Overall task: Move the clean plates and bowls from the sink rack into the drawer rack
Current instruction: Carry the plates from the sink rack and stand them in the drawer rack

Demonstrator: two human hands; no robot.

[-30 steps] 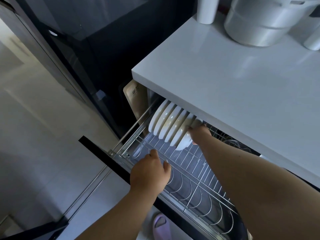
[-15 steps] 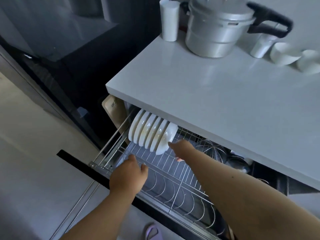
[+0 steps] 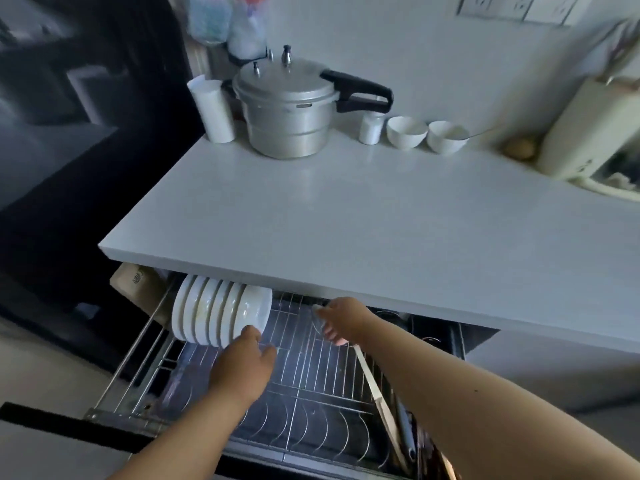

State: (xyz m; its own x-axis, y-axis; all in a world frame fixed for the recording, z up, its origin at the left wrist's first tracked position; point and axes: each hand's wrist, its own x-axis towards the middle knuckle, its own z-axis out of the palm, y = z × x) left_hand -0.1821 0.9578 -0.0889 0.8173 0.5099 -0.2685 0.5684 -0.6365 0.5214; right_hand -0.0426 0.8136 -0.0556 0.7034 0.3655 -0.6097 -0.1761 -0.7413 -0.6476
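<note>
White countertop (image 3: 381, 216) against a pale wall (image 3: 398, 36) with sockets (image 3: 516, 6), dark glossy cabinet (image 3: 69, 116) leftward, dim light

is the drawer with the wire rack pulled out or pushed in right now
Pulled out. The drawer rack extends forward past the countertop edge, its wire slots exposed, with the plates standing on edge at its back left.

Dim, bluish light; soft sheen on the countertop (image 3: 346, 209), blurred and bowed edges, dark left side.
</note>
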